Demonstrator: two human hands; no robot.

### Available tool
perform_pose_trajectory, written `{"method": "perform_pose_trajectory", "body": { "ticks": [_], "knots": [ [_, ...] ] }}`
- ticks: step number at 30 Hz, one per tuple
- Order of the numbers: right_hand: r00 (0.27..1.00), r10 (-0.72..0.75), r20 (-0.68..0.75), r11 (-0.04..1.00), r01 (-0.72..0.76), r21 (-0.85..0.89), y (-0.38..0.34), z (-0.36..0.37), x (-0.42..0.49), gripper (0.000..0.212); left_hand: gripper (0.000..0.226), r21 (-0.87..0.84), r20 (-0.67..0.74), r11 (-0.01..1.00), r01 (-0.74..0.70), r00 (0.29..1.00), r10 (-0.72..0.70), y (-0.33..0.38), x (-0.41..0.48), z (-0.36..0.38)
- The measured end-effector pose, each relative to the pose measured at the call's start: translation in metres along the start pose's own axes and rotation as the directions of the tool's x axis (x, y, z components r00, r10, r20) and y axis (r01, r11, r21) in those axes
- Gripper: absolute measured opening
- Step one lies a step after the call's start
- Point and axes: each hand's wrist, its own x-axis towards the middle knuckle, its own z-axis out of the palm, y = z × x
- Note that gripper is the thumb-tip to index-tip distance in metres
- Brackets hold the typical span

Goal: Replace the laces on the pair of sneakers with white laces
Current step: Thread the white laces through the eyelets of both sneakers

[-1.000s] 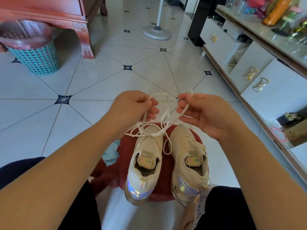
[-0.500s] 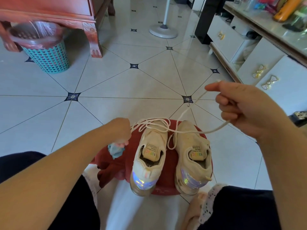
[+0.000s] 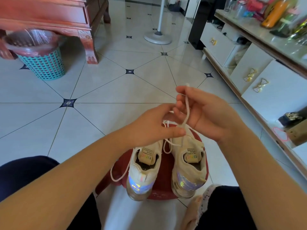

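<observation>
Floor [image 3: 116,90]: pale glossy tiles, thin dark joints, small dark diamond insets [image 3: 68,102] where the corners meet.

Far left: red carved wooden furniture [image 3: 49,12], one leg [image 3: 88,47] standing on the tiles. Just beside the leg, a teal lattice waste basket [image 3: 44,67] lined with a pinkish plastic bag [image 3: 29,40].

Far centre: round white base of a fan stand [image 3: 157,38], white pole rising out of view. A black unit [image 3: 199,27] to its right.

Right side: long white cabinet [image 3: 274,100] with gold bow-shaped handles [image 3: 260,85]. Its top carries blurred clutter, an orange bottle [image 3: 274,12] among it. A thin pink loop [image 3: 280,133] lies on the low shelf.

Near centre: dark red stool [image 3: 166,173].
</observation>
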Motion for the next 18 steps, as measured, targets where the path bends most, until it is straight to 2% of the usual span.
{"method": "perform_pose_trajectory", "body": {
  "ticks": [2,4,6,9,11,14,16,18],
  "knots": [
    [1.000,0.006,-0.025,0.999,-0.005,0.040,-0.002,0.001,0.004,0.019,0.011,-0.033,-0.040,0.999,0.022,0.999,-0.023,0.006,0.002,0.000],
    [0.996,0.022,-0.088,0.991,-0.010,0.135,-0.009,-0.005,0.005,0.017,0.020,-0.181,-0.124,0.980,0.083,0.987,-0.106,0.004,0.004,-0.013],
    [0.988,0.024,-0.153,0.973,0.012,0.232,-0.018,-0.014,0.004,0.016,0.024,-0.385,-0.146,0.914,0.126,0.970,-0.195,0.002,0.003,-0.033],
    [0.987,0.024,-0.159,0.972,0.014,0.233,-0.021,-0.022,0.000,0.016,0.024,-0.536,-0.135,0.831,0.148,0.957,-0.258,-0.005,0.003,-0.047],
    [0.995,0.039,-0.094,0.996,-0.030,0.087,-0.013,-0.018,0.000,0.017,0.026,-0.530,-0.092,0.815,0.236,0.939,-0.332,-0.008,0.004,-0.037],
    [0.995,0.087,0.042,0.965,-0.074,-0.251,0.007,-0.003,-0.001,0.019,0.048,-0.583,0.152,0.709,0.396,0.911,-0.384,-0.009,0.008,-0.019],
    [0.979,0.154,0.134,0.895,-0.081,-0.439,0.022,0.007,-0.001,0.020,0.055,-0.696,0.250,0.593,0.405,0.911,-0.328,-0.008,0.012,-0.016],
    [0.965,0.212,0.153,0.738,-0.055,-0.672,0.033,0.009,-0.001,0.019,0.043,-0.835,0.208,0.427,0.348,0.917,-0.340,-0.004,0.016,-0.023]
  ]
}}
